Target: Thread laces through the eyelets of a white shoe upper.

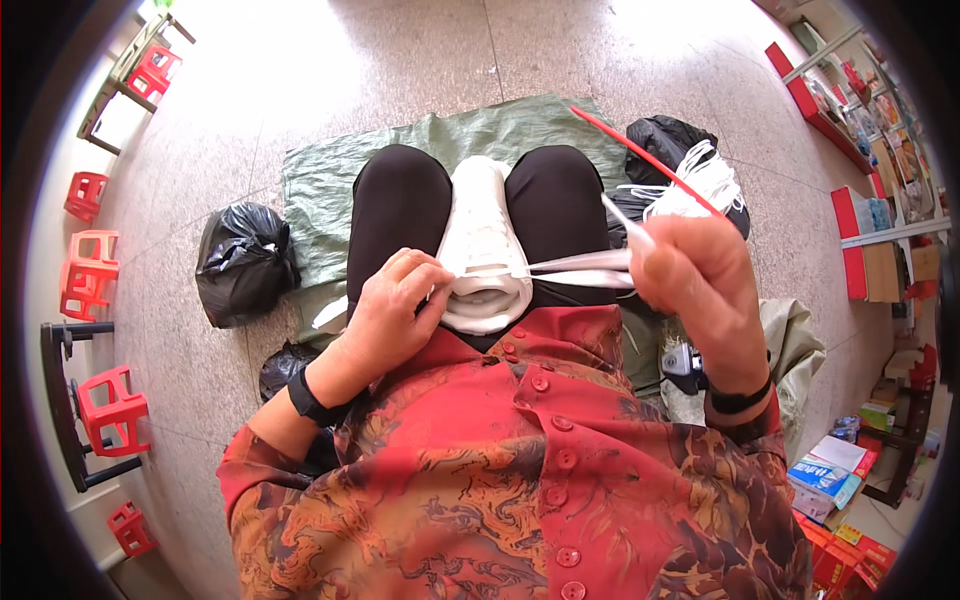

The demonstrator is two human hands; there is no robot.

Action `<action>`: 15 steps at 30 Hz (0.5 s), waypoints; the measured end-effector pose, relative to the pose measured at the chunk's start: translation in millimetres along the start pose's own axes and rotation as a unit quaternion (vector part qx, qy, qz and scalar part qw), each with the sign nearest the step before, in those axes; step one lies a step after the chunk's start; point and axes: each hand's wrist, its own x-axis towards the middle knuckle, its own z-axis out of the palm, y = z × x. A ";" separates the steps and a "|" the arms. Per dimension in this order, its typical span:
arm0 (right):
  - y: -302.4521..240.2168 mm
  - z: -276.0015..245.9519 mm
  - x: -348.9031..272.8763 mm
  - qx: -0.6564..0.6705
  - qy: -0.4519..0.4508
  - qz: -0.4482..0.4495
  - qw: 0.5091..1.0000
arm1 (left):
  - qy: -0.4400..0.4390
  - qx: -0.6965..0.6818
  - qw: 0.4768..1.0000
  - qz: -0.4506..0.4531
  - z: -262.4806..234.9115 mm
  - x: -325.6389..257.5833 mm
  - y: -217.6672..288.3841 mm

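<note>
A white sneaker (478, 225) rests between my knees, its toe pointing away and its opening toward me. My left hand (402, 295) is closed with its fingertips at the shoe's left edge, beside the opening; whether it pinches a lace end there is hidden. Up to the right of the shoe, my right hand (695, 280) is closed around a white shoelace (585, 268). Strands of it stretch from the upper eyelets to my fist. A thin red stick (645, 158) slants up and leftward from the same hand.
A green woven sheet (320, 200) lies under my legs. Tied black bags (245, 262) sit at left, and a bundle of white laces (705, 180) tops a black bag at right. Red stools (112, 408) line the left wall; stocked shelves (855, 235) stand at right.
</note>
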 end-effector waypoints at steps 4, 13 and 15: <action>-0.7 -0.5 34.7 -0.081 -0.012 -0.084 0.993 | -0.172 0.067 0.975 0.121 -17.0 22.2 18.0; 54.2 -25.3 95.6 -0.116 0.052 -0.140 0.982 | -0.326 0.504 0.698 0.391 -12.6 93.1 45.1; 94.3 -33.9 82.5 -0.155 0.036 -0.137 0.978 | -0.320 0.413 0.796 0.306 -14.8 86.7 40.8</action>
